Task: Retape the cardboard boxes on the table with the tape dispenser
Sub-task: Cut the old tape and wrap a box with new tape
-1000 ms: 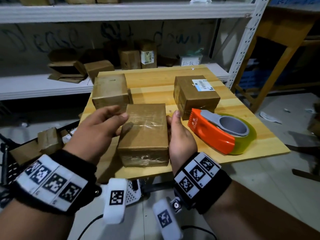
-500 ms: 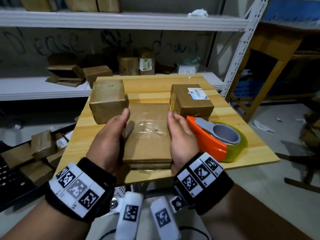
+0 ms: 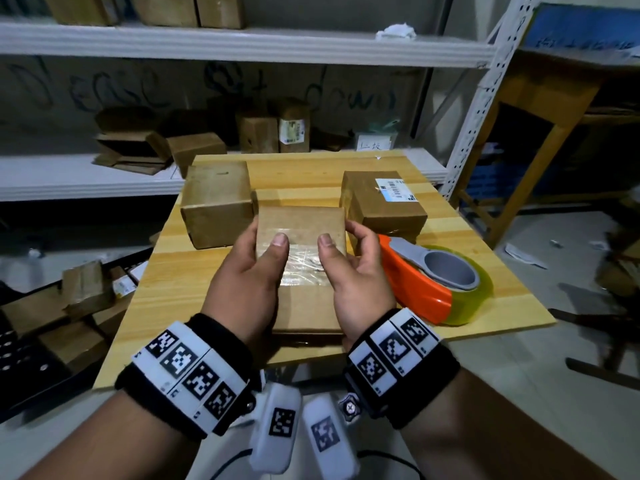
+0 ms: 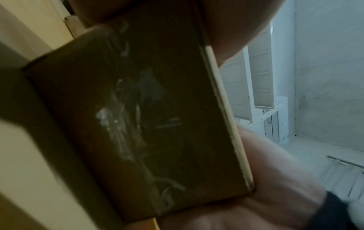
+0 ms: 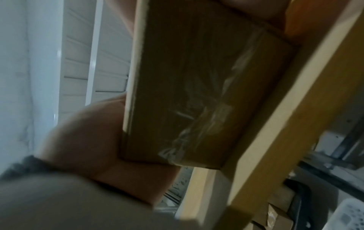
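A flat brown cardboard box point(image 3: 301, 230) with wrinkled clear tape across its top is held above the near part of the wooden table point(image 3: 166, 289). My left hand point(image 3: 247, 271) grips its left side and my right hand point(image 3: 353, 271) grips its right side, both thumbs pressing on the top. The wrist views show the taped box point(image 4: 138, 116) and its side point(image 5: 197, 93) close up against my palms. The orange tape dispenser point(image 3: 415, 289) with a yellowish roll lies on the table just right of my right hand.
Two more boxes stand on the table: a plain box point(image 3: 216, 202) at back left and a labelled box point(image 3: 381, 202) at back right. White metal shelving point(image 3: 242, 43) behind holds several boxes. More boxes lie on the floor at left point(image 3: 83, 289). A wooden stand point(image 3: 540, 109) is at right.
Both hands closed in from the box's sides, thumbs coming over its top. The box has been lifted and tilted toward me, its far edge raised.
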### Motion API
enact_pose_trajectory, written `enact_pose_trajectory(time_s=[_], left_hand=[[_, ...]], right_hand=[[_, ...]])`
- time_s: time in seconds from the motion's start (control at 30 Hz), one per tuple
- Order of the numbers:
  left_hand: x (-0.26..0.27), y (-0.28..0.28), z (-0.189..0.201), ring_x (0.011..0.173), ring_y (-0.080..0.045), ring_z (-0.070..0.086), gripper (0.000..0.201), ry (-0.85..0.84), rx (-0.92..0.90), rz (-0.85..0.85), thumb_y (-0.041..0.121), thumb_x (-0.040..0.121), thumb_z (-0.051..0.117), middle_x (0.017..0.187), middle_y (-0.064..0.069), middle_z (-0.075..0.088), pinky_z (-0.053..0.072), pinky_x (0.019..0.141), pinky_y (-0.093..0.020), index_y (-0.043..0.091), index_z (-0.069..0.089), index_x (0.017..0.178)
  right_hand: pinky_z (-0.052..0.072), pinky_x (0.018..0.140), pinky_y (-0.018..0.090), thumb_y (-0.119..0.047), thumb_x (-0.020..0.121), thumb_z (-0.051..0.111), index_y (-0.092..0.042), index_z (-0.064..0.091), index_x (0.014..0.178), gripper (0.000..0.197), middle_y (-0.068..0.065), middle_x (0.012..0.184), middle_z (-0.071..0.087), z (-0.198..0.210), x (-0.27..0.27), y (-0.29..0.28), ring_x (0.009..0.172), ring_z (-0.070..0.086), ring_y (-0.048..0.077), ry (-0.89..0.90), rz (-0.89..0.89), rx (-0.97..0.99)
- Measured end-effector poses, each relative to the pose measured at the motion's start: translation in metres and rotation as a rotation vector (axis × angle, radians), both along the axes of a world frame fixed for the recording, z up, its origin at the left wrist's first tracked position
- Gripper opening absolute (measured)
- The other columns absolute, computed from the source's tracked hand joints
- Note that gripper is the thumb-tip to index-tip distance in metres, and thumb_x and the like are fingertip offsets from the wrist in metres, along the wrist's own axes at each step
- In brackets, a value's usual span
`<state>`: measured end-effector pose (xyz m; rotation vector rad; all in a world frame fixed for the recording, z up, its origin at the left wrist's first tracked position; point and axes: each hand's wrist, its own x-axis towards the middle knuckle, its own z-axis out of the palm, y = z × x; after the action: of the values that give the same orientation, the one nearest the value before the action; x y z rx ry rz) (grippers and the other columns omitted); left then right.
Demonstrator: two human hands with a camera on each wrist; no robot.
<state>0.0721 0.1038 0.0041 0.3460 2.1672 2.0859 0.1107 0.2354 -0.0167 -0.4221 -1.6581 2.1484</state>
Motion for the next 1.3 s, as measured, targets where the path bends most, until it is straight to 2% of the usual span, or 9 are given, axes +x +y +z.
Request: enact_pose_trajectory(time_s=[0.1,0.2,0.3,0.43,0.53,0.7,0.8,1.13,1.3], left_hand=[[0.003,0.001,0.001,0.115,-0.015,0.068,0.036,0.021,-0.01,0.042,0.04,0.106,0.052,0.123,0.008,0.074,0.052,0.106,-0.037,0.033,0.06,0.141],[0.008,-0.001,0.003,0.107,0.003,0.066,0.036,0.007,-0.006,0.08,0.036,0.109,0.046,0.119,0.015,0.072,0.048,0.085,-0.004,0.028,0.063,0.14],[0.009,-0.003,0.004,0.107,-0.001,0.067,0.03,-0.041,0.017,0.141,0.045,0.108,0.045,0.104,0.026,0.072,0.052,0.095,-0.019,0.036,0.071,0.122],[0.003,-0.006,0.0,0.115,-0.016,0.07,0.039,-0.071,0.073,0.123,0.055,0.104,0.046,0.117,0.011,0.076,0.051,0.106,-0.046,0.04,0.068,0.133],[0.0,-0.006,0.0,0.118,-0.021,0.07,0.049,-0.079,0.103,0.066,0.063,0.092,0.055,0.126,0.005,0.075,0.05,0.107,-0.055,0.046,0.063,0.137],[0.005,-0.002,-0.003,0.098,-0.001,0.073,0.034,0.012,0.097,0.072,0.042,0.106,0.051,0.114,0.009,0.075,0.056,0.076,-0.015,0.038,0.057,0.14],[0.009,0.0,-0.006,0.098,0.006,0.07,0.035,0.049,0.102,0.064,0.037,0.109,0.044,0.117,0.009,0.073,0.053,0.073,-0.01,0.033,0.052,0.142],[0.014,-0.003,0.0,0.099,0.019,0.061,0.042,0.115,0.0,0.082,0.045,0.107,0.041,0.124,0.017,0.065,0.042,0.07,0.001,0.034,0.047,0.148],[0.013,-0.004,0.001,0.099,0.014,0.065,0.065,0.139,0.044,0.032,0.057,0.092,0.047,0.124,0.017,0.064,0.055,0.084,-0.016,0.031,0.042,0.151]], right_hand=[[0.064,0.085,0.049,-0.031,0.098,0.07,-0.051,0.058,0.113,0.028,0.004,0.11,0.078,-0.001,0.0,-0.002,0.096,0.078,0.022,0.002,-0.028,0.009],[0.064,0.082,0.041,-0.031,0.101,0.066,-0.044,0.058,0.123,0.026,0.001,0.107,0.078,-0.002,0.003,-0.003,0.095,0.077,0.019,0.019,-0.054,0.036],[0.059,0.073,0.023,-0.033,0.104,0.06,-0.036,0.056,0.133,0.03,-0.005,0.109,0.075,0.0,0.007,-0.002,0.095,0.074,0.011,0.021,-0.076,0.067],[0.056,0.091,0.038,-0.041,0.104,0.056,-0.047,0.057,0.127,0.023,-0.007,0.116,0.073,0.005,0.008,-0.002,0.106,0.07,0.015,-0.063,-0.065,0.066],[0.056,0.081,0.028,-0.045,0.105,0.052,-0.048,0.051,0.129,0.024,-0.013,0.107,0.071,0.014,0.01,0.003,0.094,0.07,0.004,-0.099,0.017,0.083],[0.059,0.087,0.036,-0.084,0.07,0.065,-0.049,0.042,0.133,0.075,-0.016,0.112,0.069,0.026,0.016,-0.002,0.1,0.07,0.008,-0.113,0.047,0.218],[0.06,0.094,0.043,-0.084,0.055,0.076,-0.048,0.041,0.138,0.096,-0.017,0.117,0.071,0.016,0.012,-0.004,0.107,0.07,0.008,-0.112,0.0,0.36],[0.057,0.101,0.042,-0.054,0.105,0.045,-0.036,0.053,0.145,0.045,-0.012,0.126,0.072,0.017,0.013,0.004,0.111,0.07,0.009,-0.15,-0.003,0.475],[0.045,0.069,0.028,-0.049,0.11,0.032,-0.021,0.066,0.096,0.046,-0.005,0.084,0.066,0.02,0.016,0.014,0.082,0.063,0.014,-0.2,-0.139,0.614]])
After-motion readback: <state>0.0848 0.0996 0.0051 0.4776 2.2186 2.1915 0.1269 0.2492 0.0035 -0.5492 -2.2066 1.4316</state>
